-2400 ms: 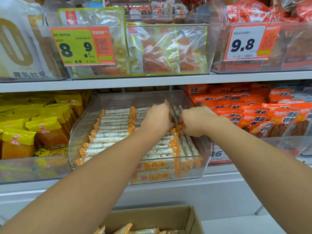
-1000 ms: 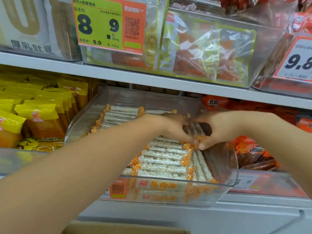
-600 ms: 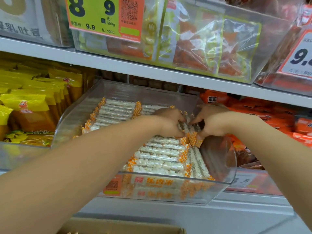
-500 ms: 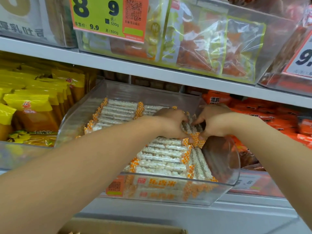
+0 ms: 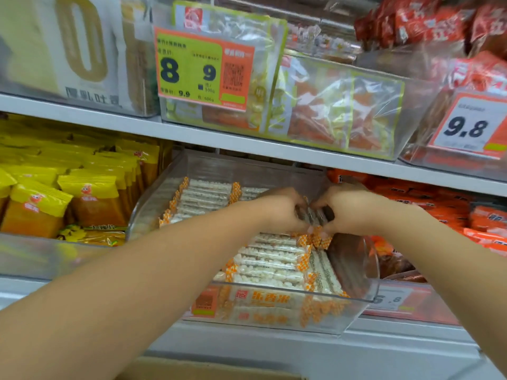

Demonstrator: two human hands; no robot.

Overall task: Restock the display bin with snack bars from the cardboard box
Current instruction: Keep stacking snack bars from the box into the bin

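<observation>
The clear plastic display bin (image 5: 356, 272) is open at the top, but the white metal shelf (image 5: 247, 145) above it hangs close over its back half, leaving a low slot for entry. Inside, rows of white snack bars with orange-checked ends (image 5: 270, 266) fill the floor left and middle; a bare strip runs along the right wall. The left hand (image 5: 279, 208) and right hand (image 5: 348, 208) crowd that strip's far end. Yellow packets (image 5: 90, 198) flank the left, orange packets (image 5: 450, 207) the right.

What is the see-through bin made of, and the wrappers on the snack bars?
The display bin looks like hard clear plastic: glossy, holding its curved shape. The snack bars seem wrapped in thin clear plastic film with orange-checked ends; it glints, and the white puffed grains show through.
</observation>
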